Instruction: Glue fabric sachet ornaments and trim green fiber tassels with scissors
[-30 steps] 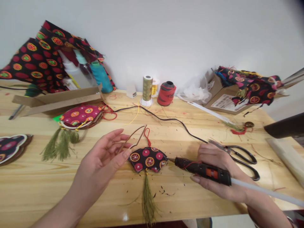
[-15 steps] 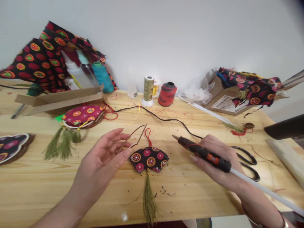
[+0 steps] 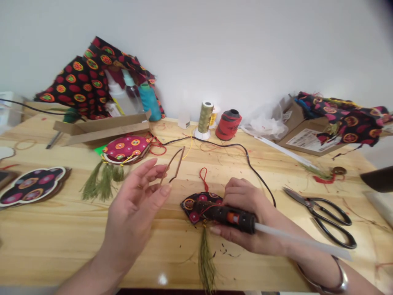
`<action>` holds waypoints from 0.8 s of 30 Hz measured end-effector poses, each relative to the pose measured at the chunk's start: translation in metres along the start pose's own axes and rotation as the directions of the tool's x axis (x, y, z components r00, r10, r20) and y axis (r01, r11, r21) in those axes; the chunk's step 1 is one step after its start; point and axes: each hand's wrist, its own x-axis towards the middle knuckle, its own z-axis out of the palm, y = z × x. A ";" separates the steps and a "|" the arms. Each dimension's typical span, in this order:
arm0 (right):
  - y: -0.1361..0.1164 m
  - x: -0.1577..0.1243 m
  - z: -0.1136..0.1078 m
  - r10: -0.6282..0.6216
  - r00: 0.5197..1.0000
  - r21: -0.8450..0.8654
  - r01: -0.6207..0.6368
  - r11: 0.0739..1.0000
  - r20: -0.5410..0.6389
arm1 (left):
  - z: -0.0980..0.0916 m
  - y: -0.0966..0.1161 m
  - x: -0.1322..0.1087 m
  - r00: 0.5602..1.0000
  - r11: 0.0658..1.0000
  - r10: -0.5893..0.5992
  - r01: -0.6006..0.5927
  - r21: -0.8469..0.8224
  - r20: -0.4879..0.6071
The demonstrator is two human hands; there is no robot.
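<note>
My left hand [image 3: 132, 215] pinches a thin brown fan-shaped frame [image 3: 179, 164] upright between thumb and fingers. My right hand [image 3: 251, 203] is wrapped round a black hot glue gun [image 3: 242, 220], from whose back a long white glue stick [image 3: 291, 237] sticks out. The gun's front end points left, over a fan-shaped fabric pendant [image 3: 188, 203] lying on the wooden table. Whether the nozzle touches the frame or pendant I cannot tell. A red cord loop [image 3: 203, 175] tops the pendant, and an olive tassel [image 3: 205, 258] hangs from its lower edge. The gun and right hand hide part of the pendant.
Black scissors [image 3: 325, 213] lie right of my right hand. Behind are thread spools [image 3: 229, 125], a black cable [image 3: 221, 143] and a cardboard box [image 3: 303, 129] with fabric scraps. To the left lie a magenta tasselled pendant [image 3: 127, 147] and a cloud-shaped fabric piece [image 3: 33, 186].
My right hand has carried the glue gun left, from beside the pendant to over it. My left hand still holds the frame. The view has turned left, and the scissors show fully.
</note>
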 end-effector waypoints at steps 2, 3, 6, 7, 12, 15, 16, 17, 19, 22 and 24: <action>-0.002 0.002 0.003 0.005 1.000 -0.019 -0.004 1.000 0.029 | 0.000 0.000 0.000 1.000 1.000 -0.003 0.003 -0.009 0.019; -0.002 0.003 0.004 0.011 0.999 -0.031 -0.010 0.999 0.038 | -0.001 0.000 0.000 1.000 1.000 -0.005 0.005 -0.010 0.028; -0.004 0.004 0.006 0.029 0.998 -0.062 -0.026 0.998 0.050 | -0.001 0.000 0.000 0.999 1.000 -0.010 0.010 -0.005 0.041; -0.004 0.005 0.006 0.035 0.998 -0.067 -0.031 0.997 0.054 | -0.001 0.000 0.000 0.999 1.000 -0.013 0.013 -0.006 0.043; -0.002 0.006 0.008 0.051 0.996 -0.056 -0.047 0.997 0.078 | -0.001 0.000 0.000 0.999 1.000 -0.029 0.029 -0.007 0.046; -0.001 0.006 0.008 0.067 0.994 -0.078 -0.060 0.995 0.087 | 0.000 0.000 0.000 0.999 1.000 -0.031 0.031 0.002 0.042; -0.001 0.006 0.008 0.075 0.993 -0.086 -0.067 0.994 0.088 | 0.000 0.000 0.000 0.999 1.000 -0.031 0.031 0.003 0.042; -0.001 0.006 0.008 0.080 0.993 -0.091 -0.072 0.993 0.084 | 0.000 0.000 0.000 0.999 0.999 -0.032 0.031 0.005 0.044; -0.001 0.006 0.007 0.083 0.994 -0.085 -0.077 0.993 0.072 | -0.001 -0.001 0.000 0.999 0.999 -0.030 0.030 0.013 0.044; -0.001 0.006 0.007 0.080 0.996 -0.067 -0.077 0.995 0.047 | -0.002 -0.001 -0.001 0.999 0.999 -0.028 0.027 0.017 0.041; 0.000 0.006 0.008 0.078 0.996 -0.061 -0.076 0.995 0.036 | -0.002 -0.001 -0.001 0.999 0.999 -0.028 0.027 0.018 0.041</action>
